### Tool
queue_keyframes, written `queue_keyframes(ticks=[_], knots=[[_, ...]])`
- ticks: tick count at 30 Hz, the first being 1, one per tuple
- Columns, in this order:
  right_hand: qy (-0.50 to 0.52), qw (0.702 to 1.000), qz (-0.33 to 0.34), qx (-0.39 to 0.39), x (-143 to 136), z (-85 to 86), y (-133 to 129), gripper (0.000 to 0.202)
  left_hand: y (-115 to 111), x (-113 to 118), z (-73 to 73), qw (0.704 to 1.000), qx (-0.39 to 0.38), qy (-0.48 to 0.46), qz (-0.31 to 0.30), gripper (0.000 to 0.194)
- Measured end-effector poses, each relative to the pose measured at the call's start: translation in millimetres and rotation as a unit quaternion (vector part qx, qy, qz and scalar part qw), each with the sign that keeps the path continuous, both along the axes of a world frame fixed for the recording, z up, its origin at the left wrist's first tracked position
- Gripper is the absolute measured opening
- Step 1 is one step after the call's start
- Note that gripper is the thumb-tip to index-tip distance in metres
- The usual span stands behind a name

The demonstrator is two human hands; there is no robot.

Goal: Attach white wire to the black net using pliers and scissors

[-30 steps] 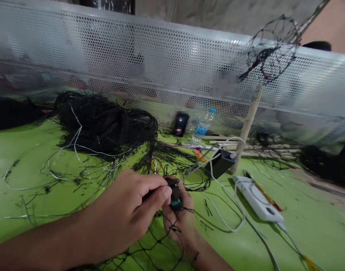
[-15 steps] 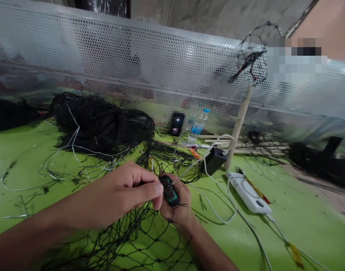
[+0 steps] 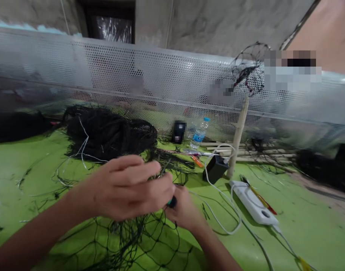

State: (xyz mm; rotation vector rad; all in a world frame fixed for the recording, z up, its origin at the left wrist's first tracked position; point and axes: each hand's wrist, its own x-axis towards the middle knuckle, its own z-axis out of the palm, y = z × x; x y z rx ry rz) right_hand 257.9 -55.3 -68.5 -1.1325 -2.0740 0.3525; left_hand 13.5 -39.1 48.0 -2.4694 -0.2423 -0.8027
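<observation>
My right hand [image 3: 185, 209] is closed round a small black and green tool [image 3: 171, 202], mostly hidden behind my left hand. My left hand [image 3: 133, 188] is in front of it, its fingers bent and bunched near the tool; whatever they pinch is too small or hidden to make out. Black knotted netting [image 3: 158, 241] spreads below both hands over the green surface [image 3: 308, 233].
Behind lie a heap of black net [image 3: 104, 131], a water bottle [image 3: 199, 135] and an upright wooden stick [image 3: 238, 135]. A black box [image 3: 216, 169] and a white power strip [image 3: 254, 203] with cables are at right. A perforated sheet [image 3: 167, 71] stands behind.
My left hand has shifted up and over the tool, which it now largely covers. The view has tilted upward a little, so the background sits lower.
</observation>
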Motion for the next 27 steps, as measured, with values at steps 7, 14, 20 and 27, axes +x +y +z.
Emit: queue_keyframes(ticks=[7,14,20,27], knots=[[-0.019,0.996,0.076,-0.046,5.5,5.2,2.0,0.01,4.6,16.7,26.9,0.968,0.126,0.213,-0.036,0.023],[-0.004,0.984,0.164,-0.069,20.6,18.8,6.8,0.028,11.9,5.8,37.3,0.963,0.094,0.252,-0.006,0.025],[0.228,0.969,-0.091,0.017,36.5,18.8,20.5,0.032,49.9,-33.5,60.0,0.945,0.119,0.275,0.135,0.028],[0.372,0.881,-0.283,0.078,67.4,3.2,43.6,0.05,103.6,-65.6,133.9,0.957,-0.006,0.094,0.273,0.039]])
